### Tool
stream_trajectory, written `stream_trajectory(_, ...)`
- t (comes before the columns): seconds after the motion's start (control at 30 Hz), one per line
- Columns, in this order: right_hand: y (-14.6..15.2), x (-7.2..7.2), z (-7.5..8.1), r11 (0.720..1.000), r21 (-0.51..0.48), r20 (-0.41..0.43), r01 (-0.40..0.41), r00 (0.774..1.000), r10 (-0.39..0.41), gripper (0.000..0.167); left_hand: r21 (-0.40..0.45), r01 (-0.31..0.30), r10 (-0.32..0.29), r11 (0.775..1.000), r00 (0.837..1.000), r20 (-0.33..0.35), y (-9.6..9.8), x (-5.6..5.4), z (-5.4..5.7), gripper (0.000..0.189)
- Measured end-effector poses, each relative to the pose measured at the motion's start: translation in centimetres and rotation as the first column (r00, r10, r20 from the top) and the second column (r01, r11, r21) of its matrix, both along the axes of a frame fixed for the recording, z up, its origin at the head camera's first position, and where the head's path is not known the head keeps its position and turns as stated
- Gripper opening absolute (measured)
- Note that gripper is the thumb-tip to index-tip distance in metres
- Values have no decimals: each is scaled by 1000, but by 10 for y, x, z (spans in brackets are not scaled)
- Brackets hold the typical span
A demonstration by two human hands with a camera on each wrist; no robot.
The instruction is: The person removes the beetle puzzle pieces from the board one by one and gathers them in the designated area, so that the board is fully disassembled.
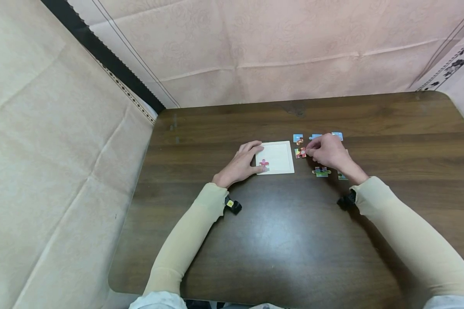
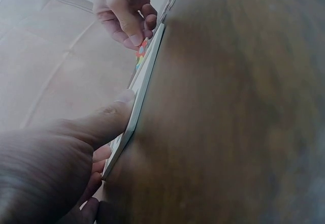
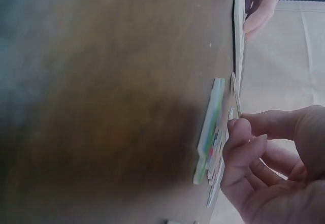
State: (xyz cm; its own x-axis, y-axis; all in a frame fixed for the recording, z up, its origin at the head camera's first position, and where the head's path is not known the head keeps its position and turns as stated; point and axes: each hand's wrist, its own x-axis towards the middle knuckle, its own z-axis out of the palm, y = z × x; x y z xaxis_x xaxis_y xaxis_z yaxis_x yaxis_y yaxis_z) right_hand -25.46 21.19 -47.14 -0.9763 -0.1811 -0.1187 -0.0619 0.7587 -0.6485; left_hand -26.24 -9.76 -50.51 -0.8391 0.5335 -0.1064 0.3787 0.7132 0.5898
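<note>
My left hand (image 1: pixel 241 163) grips the left side of a white puzzle tray (image 1: pixel 280 156). Its thumb lies over the near edge in the left wrist view, with the other fingers around the left side. One pink puzzle piece (image 1: pixel 264 162) sits inside the tray, close to that thumb. Just past the tray's right edge, my right hand (image 1: pixel 328 151) pinches a red and yellow puzzle piece (image 1: pixel 299 153) between thumb and fingertips. The right wrist view shows this piece edge-on and tilted, one end raised at the fingertips.
Loose puzzle pieces lie right of the tray: a blue and orange one (image 1: pixel 297 138), a blue one (image 1: pixel 337 135), a green one (image 1: pixel 322 172) and others partly hidden under my right hand. The brown wooden table (image 1: pixel 255 240) meets pale cloth (image 1: pixel 294 56) behind.
</note>
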Motion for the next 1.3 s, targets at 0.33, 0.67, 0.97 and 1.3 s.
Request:
stream_trajectory(0.33,-2,4,-1,1000,17,-9,7,1000,-7,20,1,0,0,1000,1000,7,1,0,0,75)
stream_trajectory(0.67,-1,4,-2,999,35,-34,5,999,-3,19,7,8,-8,1000,1000,-2,1,0,-2,75)
stream_trajectory(0.97,-8,7,-1,1000,15,-57,7,998,-6,16,11,15,-15,1000,1000,-6,1,0,-2,75)
stream_trajectory(1.3,-32,15,7,999,-30,-18,-38,999,37,16,23,9,-9,1000,1000,-5,-1,0,-1,75)
